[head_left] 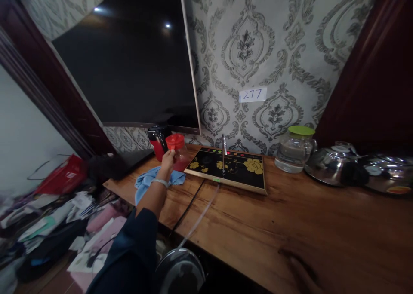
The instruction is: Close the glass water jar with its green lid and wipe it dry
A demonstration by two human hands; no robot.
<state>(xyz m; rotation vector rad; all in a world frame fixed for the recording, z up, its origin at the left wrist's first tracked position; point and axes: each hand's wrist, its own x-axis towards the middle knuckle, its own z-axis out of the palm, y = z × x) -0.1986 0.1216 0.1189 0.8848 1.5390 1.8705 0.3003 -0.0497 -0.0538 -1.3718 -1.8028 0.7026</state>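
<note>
My left hand (167, 161) reaches out over the wooden counter, its fingers closed round the handle of a clear pitcher (181, 157) with a red lid. The pitcher stands at the left end of a black tea stove panel (237, 170) with gold flowers and a metal spout (223, 150). Under my left wrist lies a crumpled blue cloth (145, 183). At the lower right, my right hand (300, 268) is a dark blur over the counter's front part, and its fingers cannot be made out.
A black and red kettle (158, 143) stands behind the pitcher. Farther right are a glass jug (293, 152) with a green lid and shiny metal kettles (335, 163). A black cable and a clear hose (201, 214) hang over the counter's edge towards a round container (182, 272) below.
</note>
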